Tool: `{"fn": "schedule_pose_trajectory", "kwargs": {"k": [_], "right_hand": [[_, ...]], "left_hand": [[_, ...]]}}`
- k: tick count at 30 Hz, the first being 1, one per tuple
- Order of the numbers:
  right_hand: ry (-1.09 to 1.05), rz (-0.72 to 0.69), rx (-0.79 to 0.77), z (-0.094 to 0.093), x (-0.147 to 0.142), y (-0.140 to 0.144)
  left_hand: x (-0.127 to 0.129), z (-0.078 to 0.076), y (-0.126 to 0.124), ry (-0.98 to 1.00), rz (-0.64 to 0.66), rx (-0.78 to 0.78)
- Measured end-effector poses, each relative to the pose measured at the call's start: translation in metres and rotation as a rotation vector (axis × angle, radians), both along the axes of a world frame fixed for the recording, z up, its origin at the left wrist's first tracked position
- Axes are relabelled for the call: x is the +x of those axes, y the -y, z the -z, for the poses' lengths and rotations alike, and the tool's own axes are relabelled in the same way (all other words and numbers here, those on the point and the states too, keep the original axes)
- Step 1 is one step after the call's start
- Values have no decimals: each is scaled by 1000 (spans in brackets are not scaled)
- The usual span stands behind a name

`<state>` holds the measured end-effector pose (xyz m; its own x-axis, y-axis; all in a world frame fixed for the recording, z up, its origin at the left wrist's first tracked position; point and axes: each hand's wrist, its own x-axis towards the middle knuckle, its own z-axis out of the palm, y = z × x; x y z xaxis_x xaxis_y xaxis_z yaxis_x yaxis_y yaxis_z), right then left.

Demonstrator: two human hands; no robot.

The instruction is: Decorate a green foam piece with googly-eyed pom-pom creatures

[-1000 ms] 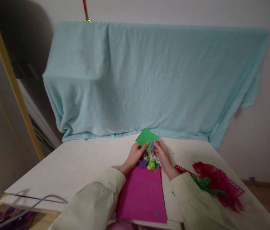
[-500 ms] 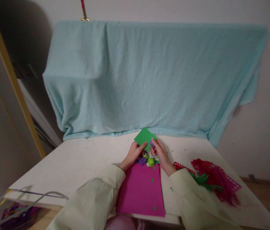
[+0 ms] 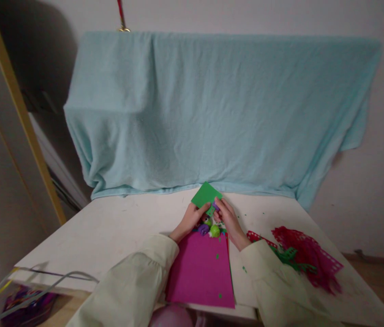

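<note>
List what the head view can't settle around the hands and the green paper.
- Small purple tool at the green paper square: too small to identify; right hand covers it.
- Left hand grip: thumb side hidden.
- Round green and purple pieces: tiny, between hands.
- Clear bin: cut by frame edge.

I read this as home craft corner, not workshop. Plain white table (image 3: 110,231) under fingers; magenta paper sheet (image 3: 201,272) just below fingertips; punched red and green paper scraps (image 3: 301,261) right of them; light blue cloth (image 3: 212,113) draped beyond, against bare wall.
</note>
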<state>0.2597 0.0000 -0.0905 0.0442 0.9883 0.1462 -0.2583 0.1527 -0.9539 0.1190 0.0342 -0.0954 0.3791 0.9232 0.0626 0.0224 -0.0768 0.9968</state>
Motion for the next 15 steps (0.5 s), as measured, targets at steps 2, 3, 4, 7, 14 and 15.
{"fn": "schedule_pose_trajectory", "kwargs": {"k": [2,3,4,7,14,15], "right_hand": [[2,-2,-4,0,0,1],[5,0,-8,0,0,1],[8,3,-14,1,0,0],[18,34,-39,3,0,-1],[22,42,-50,1,1,-1],[19,39,-47,0,1,0]], "left_hand": [[0,0,0,5,3,-6],[0,0,0,12,7,-5],[0,0,0,19,12,-4],[1,-5,3,36,31,5],[0,-16,8,41,60,9],[-1,-16,8,39,62,9]]}}
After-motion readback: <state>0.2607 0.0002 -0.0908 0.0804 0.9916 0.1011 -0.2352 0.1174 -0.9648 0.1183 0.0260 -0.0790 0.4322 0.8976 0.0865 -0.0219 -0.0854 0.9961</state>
